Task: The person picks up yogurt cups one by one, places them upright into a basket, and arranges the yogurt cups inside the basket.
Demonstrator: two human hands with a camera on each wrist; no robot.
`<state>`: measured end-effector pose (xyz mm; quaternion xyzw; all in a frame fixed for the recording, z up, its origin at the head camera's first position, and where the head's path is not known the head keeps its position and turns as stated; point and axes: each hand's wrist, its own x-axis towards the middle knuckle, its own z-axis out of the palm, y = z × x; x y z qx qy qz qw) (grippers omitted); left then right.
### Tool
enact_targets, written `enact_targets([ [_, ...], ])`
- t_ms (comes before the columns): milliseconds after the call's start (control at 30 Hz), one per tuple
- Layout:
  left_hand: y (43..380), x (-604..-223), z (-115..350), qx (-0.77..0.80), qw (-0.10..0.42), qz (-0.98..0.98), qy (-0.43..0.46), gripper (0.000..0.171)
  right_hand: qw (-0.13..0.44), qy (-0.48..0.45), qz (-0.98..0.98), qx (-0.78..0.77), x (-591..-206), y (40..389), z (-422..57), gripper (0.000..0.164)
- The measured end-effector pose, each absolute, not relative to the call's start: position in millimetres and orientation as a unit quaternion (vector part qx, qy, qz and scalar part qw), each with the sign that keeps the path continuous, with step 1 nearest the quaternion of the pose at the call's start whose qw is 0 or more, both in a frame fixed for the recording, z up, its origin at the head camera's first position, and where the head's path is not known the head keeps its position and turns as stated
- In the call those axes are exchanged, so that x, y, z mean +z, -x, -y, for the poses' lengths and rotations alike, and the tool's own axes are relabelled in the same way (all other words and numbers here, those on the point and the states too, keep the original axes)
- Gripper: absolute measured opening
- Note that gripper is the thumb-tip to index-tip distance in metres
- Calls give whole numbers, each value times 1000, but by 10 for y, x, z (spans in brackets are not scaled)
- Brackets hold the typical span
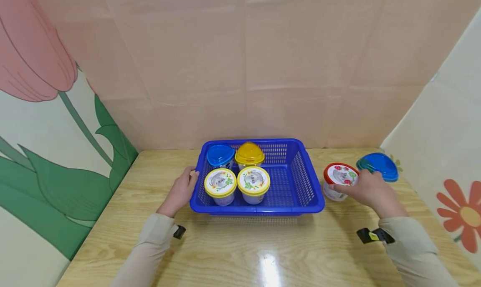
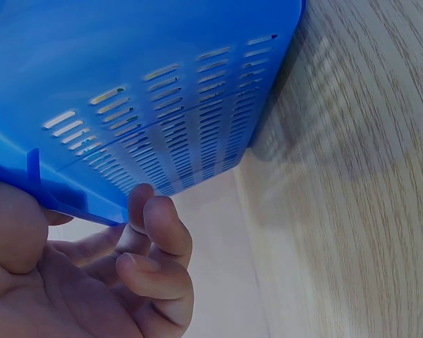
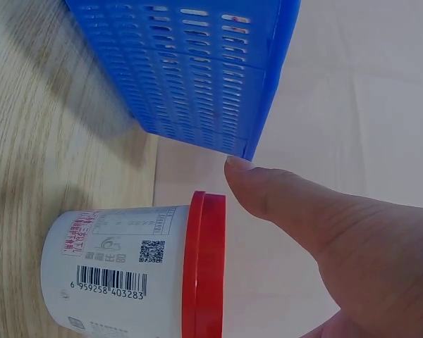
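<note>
A blue plastic basket (image 1: 255,210) stands on the table, and my left hand (image 1: 183,191) holds its left rim. The left wrist view shows the thumb at the rim and curled fingers (image 2: 162,232) beneath it. Inside the basket are two tubs with white, yellow-edged lids, a blue-lidded tub (image 1: 220,154) and a yellow-lidded tub (image 1: 249,153). To the right of the basket, a white tub with a red lid (image 3: 204,267) stands upright. My right hand (image 1: 375,191) is over its right side, thumb extended and apart from the lid in the right wrist view.
Behind my right hand is another blue-lidded tub (image 1: 379,166), partly hidden by the fingers. The wooden table (image 1: 225,249) ends at a pinkish covered wall (image 1: 244,70), with flower-printed panels at both sides. Each wrist wears a small black device.
</note>
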<state>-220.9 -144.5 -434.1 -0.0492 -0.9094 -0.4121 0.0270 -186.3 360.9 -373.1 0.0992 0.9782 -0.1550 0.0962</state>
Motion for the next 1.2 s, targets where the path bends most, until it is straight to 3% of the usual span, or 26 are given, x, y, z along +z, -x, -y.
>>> enact_targets([
  [433, 2190, -4330, 1441, -419, 23, 906, 47, 45, 105, -120, -974, -159, -3819, 1902, -3599, 130],
  [767, 2206, -4362, 1449, -426, 24, 903, 45, 45, 61, -109, -981, -146, -3907, 1931, -3555, 135],
  [1200, 2213, -4352, 1449, -430, 20, 901, 44, 46, 46, -127, -979, -155, -3936, 1989, -3544, 136],
])
